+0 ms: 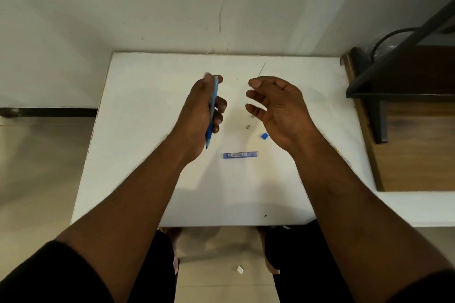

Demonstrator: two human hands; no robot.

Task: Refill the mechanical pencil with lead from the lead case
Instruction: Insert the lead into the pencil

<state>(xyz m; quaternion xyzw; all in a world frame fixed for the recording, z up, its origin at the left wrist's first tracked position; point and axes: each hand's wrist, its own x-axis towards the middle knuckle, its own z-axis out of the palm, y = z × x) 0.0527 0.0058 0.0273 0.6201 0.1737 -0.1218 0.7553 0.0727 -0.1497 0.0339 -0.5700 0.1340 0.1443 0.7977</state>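
My left hand [197,110] grips a blue mechanical pencil [212,106] almost upright over the white table [147,179], its tip pointing down toward me. To its right, my right hand [278,106] pinches a thin grey lead [261,70] between thumb and forefinger, and the lead sticks up and away. The two hands are apart, with a gap between pencil and lead. A blue lead case [240,155] lies flat on the table below the hands. Its small blue cap [264,136] lies beside my right palm.
Two small grey bits [248,127] lie on the table between the hands. A dark wooden shelf unit [406,130] stands against the table's right edge. A white wall rises behind the table. A white scrap [240,269] lies on the floor by my knees.
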